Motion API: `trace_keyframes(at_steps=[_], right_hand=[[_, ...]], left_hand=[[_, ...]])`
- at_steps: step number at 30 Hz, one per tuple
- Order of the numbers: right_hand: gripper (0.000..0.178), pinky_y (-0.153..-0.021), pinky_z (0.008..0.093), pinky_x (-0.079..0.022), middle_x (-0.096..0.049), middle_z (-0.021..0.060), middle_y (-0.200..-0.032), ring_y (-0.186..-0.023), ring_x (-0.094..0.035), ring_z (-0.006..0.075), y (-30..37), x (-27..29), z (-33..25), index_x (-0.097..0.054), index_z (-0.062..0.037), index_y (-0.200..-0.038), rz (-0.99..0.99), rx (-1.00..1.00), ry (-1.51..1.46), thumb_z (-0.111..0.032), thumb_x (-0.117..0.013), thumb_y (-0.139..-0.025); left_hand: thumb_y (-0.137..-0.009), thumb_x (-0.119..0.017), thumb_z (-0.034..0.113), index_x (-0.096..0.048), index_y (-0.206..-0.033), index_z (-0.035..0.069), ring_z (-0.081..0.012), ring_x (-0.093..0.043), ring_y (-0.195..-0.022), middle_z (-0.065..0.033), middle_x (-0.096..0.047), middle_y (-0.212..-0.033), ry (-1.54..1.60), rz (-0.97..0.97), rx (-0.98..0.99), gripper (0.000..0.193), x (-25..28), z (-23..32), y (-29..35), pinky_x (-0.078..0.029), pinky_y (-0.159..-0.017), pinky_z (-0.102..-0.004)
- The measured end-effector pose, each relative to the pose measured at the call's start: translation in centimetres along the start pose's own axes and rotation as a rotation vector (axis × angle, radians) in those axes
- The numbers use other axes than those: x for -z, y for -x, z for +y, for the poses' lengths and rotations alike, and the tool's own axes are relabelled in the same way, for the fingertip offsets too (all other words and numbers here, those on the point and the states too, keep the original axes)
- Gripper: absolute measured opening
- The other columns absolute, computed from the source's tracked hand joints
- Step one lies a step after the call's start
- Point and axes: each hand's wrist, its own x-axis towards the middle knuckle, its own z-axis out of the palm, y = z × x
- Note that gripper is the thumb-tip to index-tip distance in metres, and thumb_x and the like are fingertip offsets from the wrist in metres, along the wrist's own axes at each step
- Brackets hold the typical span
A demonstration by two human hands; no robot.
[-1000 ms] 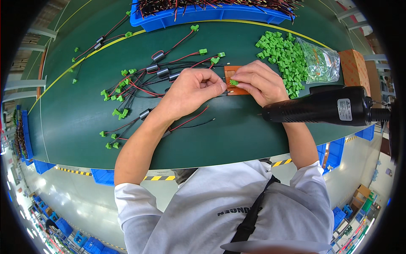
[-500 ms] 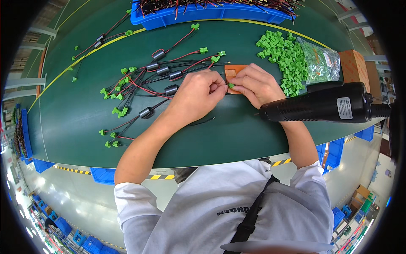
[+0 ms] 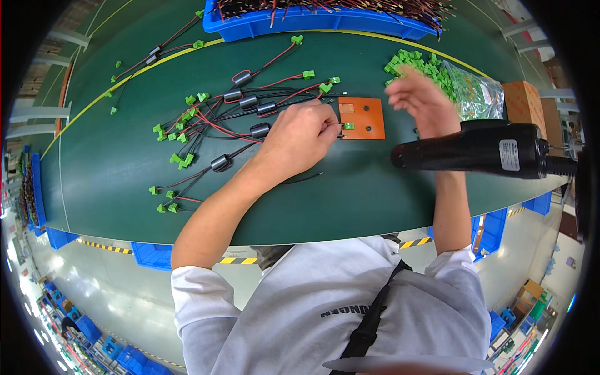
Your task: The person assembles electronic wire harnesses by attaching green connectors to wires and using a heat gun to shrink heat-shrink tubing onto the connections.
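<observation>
My left hand point(image 3: 301, 132) is closed in a pinch at the left edge of an orange plate point(image 3: 374, 107), holding a thin wire at a green terminal connector point(image 3: 349, 126). That connector rests on the plate's lower left part. My right hand point(image 3: 426, 103) is raised beside the pile of loose green connectors point(image 3: 406, 60), fingers stretched and a little blurred, with nothing visible in them. Left of my left hand lie several red and black wire harnesses with black cylinders point(image 3: 249, 102) and green connectors on their ends.
A black, corded electric screwdriver point(image 3: 465, 150) reaches in from the right, over my right wrist. A clear plastic bag point(image 3: 478, 94) of connectors and a cardboard box point(image 3: 524, 103) stand at the right. Along the far side sits a blue bin point(image 3: 325, 24) full of wires.
My right hand has let go at the orange plate and moved right and away to the connector pile, opening. My left hand stays pinched by the connector. The view has shifted slightly.
</observation>
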Motion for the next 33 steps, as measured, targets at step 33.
trace_keyframes(at_steps=[33], right_hand=[[0.011,-0.048,0.0297,-0.045,-0.057,0.0057,-0.068,-0.051,-0.053,0.0117,-3.1,-7.9,-1.9,-0.056,-0.0004,-0.106,0.116,0.428,-0.323,0.004,-0.063,-0.098]], left_hand=[[-0.094,-0.066,0.015,-0.069,-0.092,-0.002,-0.0382,-0.067,-0.083,-0.0175,-0.069,-0.092,-0.044,0.026,0.058,0.017,-0.8,0.0,-0.2,-0.052,-0.074,-0.0464]])
